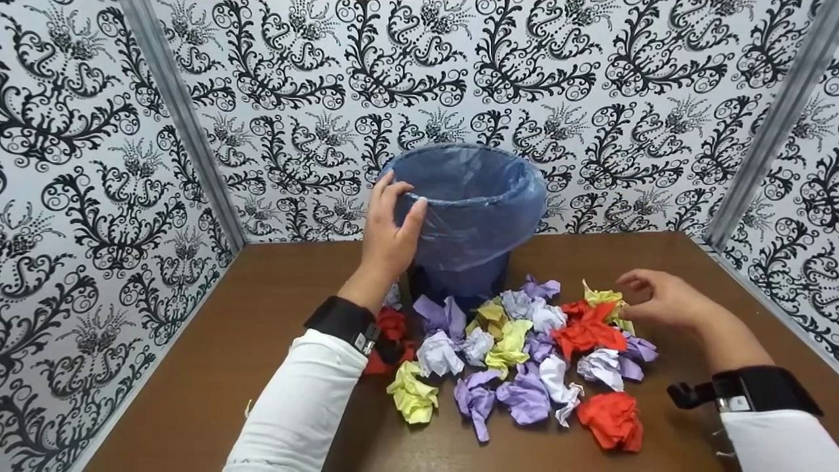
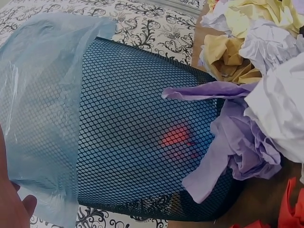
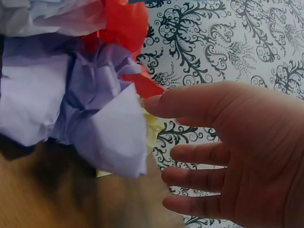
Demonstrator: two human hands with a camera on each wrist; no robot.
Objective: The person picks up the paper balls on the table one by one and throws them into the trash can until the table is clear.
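A blue mesh waste bin [image 1: 459,278] stands upright at the back, lined with a translucent blue bag [image 1: 478,229] folded over its rim. My left hand [image 1: 391,229] grips the rim's left side through the bag; in the left wrist view only part of that hand [image 2: 12,199] shows. At the right edge of the paper pile, my right hand [image 1: 668,301] is beside a yellow crumpled paper [image 1: 603,296] and a red crumpled paper [image 1: 590,331]. Its fingers are spread apart, with nothing held. A purple crumpled paper [image 3: 109,114] appears close by in the right wrist view.
Several more crumpled papers lie before the bin, including a yellow one [image 1: 413,393], a white one [image 1: 439,354] and a red one [image 1: 611,421]. Through the mesh shows a red patch [image 2: 175,135]. Patterned panels [image 1: 419,65] border the brown table [image 1: 229,341].
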